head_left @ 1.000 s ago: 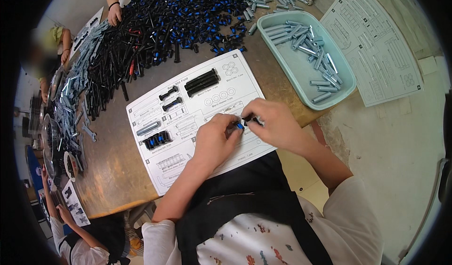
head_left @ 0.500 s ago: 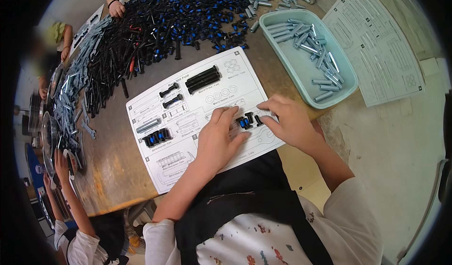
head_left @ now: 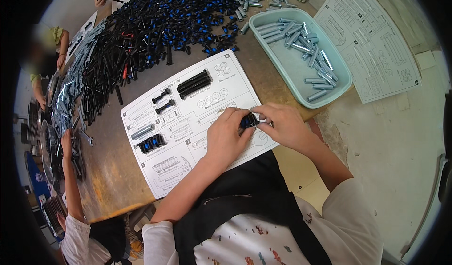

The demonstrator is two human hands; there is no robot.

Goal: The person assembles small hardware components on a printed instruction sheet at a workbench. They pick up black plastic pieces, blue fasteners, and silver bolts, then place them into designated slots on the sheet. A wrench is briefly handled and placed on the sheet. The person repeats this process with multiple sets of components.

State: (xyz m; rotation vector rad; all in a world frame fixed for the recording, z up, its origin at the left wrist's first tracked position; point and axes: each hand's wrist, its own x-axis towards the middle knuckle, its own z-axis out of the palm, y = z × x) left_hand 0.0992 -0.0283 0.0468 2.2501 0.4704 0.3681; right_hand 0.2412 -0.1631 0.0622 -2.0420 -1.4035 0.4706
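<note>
My left hand (head_left: 229, 134) is closed round one side of a small cluster of short black bolts (head_left: 248, 120) with blue patches, over the printed parts sheet (head_left: 207, 60). From the other side, my right hand (head_left: 283, 125) pinches at the same cluster; its fingertips partly hide what they grip. On the sheet lie long black bolts (head_left: 195, 83) side by side, two shorter black bolts (head_left: 165, 106), a silver sleeve (head_left: 142, 132) and a row of black-and-blue bolts (head_left: 151, 143).
A pale green tub (head_left: 346, 79) with silver sleeves stands at the right, beside another printed sheet (head_left: 372, 44). A large heap of black bolts (head_left: 155, 34) covers the far table, with silver wrenches (head_left: 70, 109) at its left. Co-workers' hands (head_left: 67, 142) reach in from the left.
My hands have drawn together, and the loose bolts between them are now gathered in my fingers. At far left, a co-worker's arm has moved; another hand at the top now holds a dark bolt.
</note>
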